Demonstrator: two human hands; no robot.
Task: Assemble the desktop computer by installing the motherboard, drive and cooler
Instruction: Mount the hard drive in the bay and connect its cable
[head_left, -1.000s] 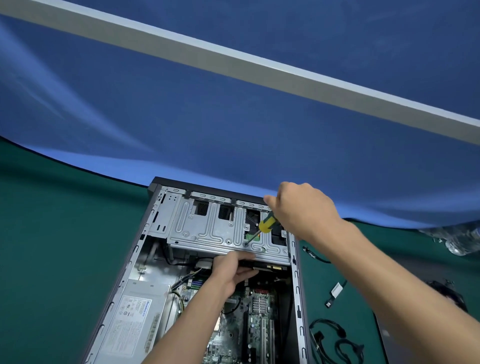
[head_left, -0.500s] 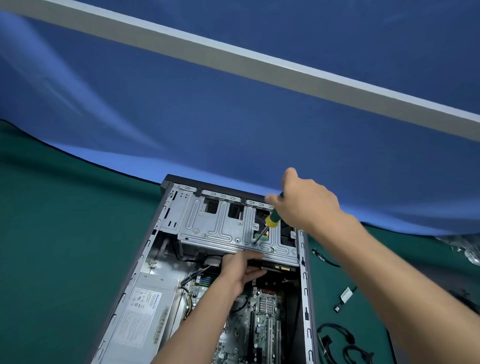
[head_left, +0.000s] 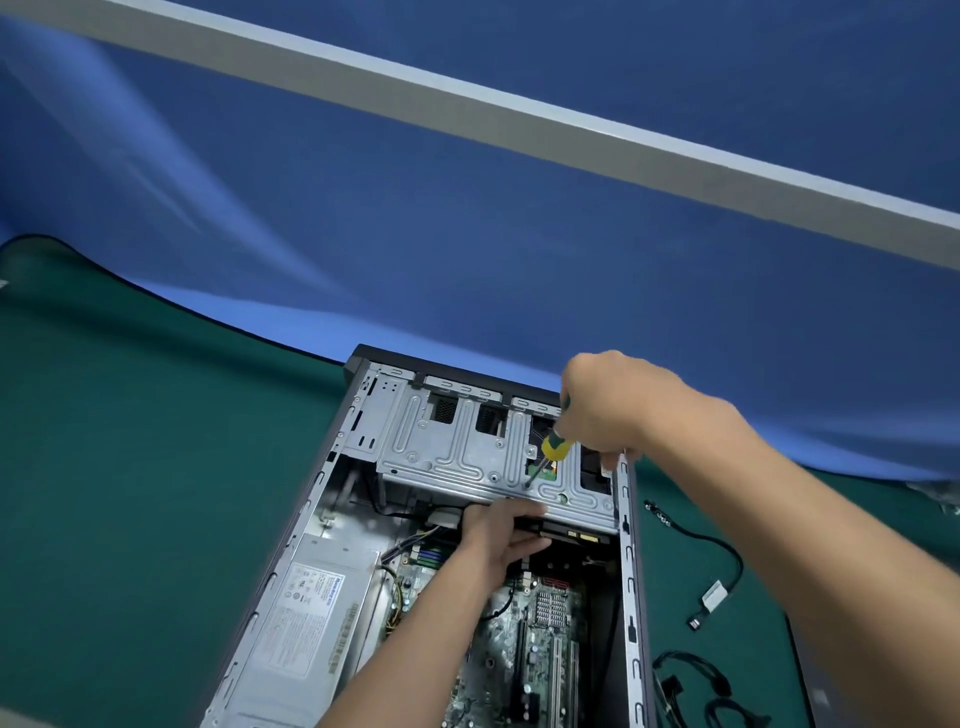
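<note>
Your right hand (head_left: 618, 410) wraps closed around the screwdriver (head_left: 551, 453), and its tip sits on the top plate of the metal drive cage (head_left: 467, 457) at the far end of the open computer case (head_left: 631, 571). Your left hand (head_left: 501, 530) reaches under the cage's near edge, fingers extended against the drive (head_left: 571, 535), a dark slab poking out just below the cage.

Keep the screwdriver in line with the screw and press down as you turn, so the tip does not skip. Hold the drive pushed up and steady so its hole stays under the cage hole.

The screwdriver's long axis slants, handle up and away from you, tip down and towards your left. The case's long axis runs away from you on the green worktop (head_left: 130, 493), with the motherboard (head_left: 540, 639) already lying inside.
</note>
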